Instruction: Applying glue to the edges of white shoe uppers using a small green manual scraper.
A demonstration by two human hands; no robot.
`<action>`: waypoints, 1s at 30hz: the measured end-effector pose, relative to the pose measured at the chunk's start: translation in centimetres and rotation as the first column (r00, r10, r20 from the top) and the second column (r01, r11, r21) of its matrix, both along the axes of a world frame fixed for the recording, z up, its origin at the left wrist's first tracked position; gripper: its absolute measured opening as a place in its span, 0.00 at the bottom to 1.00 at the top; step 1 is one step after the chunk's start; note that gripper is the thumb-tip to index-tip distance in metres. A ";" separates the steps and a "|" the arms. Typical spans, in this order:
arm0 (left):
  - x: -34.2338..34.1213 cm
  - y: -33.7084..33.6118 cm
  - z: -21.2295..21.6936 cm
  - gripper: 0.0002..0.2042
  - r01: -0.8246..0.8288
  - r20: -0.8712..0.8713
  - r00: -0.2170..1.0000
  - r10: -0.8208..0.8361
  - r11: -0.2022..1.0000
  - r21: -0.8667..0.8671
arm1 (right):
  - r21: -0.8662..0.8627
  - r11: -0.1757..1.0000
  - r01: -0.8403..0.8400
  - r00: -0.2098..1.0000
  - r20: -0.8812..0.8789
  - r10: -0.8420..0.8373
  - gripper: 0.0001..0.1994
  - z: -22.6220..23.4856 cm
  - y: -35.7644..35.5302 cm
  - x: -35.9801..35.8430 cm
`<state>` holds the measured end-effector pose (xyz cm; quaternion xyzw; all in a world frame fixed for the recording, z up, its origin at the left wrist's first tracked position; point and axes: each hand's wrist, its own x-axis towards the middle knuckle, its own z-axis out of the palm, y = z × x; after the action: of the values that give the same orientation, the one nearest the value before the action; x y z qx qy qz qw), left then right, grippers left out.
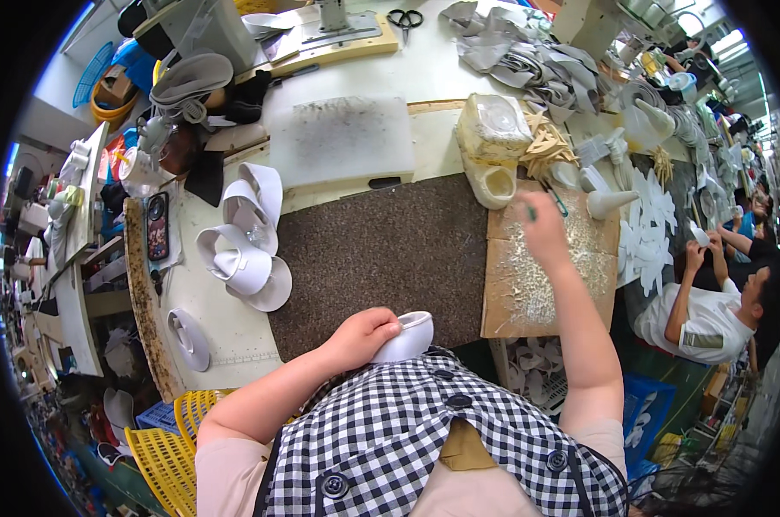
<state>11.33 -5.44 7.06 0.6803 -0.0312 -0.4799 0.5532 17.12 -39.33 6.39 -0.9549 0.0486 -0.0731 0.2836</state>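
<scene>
My left hand (357, 338) grips a white curved shoe upper (407, 334) at the near edge of the dark mat, its thumb pressed on the rim. My right hand (542, 226) is raised over the glue-spattered cardboard (528, 284), its fingers curled closed. A bit of green shows at those fingers; what they hold is not clear. Just beside the hand stands a glue-crusted pot (495, 188), and a green-edged tool (561, 204) lies behind it. Several white shoe uppers (243, 258) are grouped left of the dark mat (381, 250).
A pale cutting board (343, 138) lies beyond the mat. A phone (157, 226) rests at left, near a single white upper (187, 339). Scissors (405, 19), grey material pieces (528, 56) and wooden sticks (547, 146) lie farther back. A co-worker (705, 314) sits at right.
</scene>
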 end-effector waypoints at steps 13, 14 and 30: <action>12.7 -3.6 -7.4 0.31 -0.042 0.871 0.359 -0.336 0.926 0.374 | 0.520 0.836 -0.174 0.806 -0.413 0.425 0.15 4.8 8.1 -10.8; 12.6 -4.1 -7.9 0.31 -0.036 0.873 0.354 -0.336 0.927 0.372 | 0.583 0.812 -0.041 0.869 -0.380 0.317 0.15 5.0 7.3 -11.8; 3.8 -1.0 -7.3 0.19 0.006 0.902 0.165 -0.399 0.915 0.404 | 0.846 0.435 0.307 0.884 -0.084 -0.461 0.18 7.5 8.5 -17.1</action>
<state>15.08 -6.43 -0.27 0.8933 -0.3904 -0.0084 0.2226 0.04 -30.82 13.85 -0.6523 0.2708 -0.1792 0.6849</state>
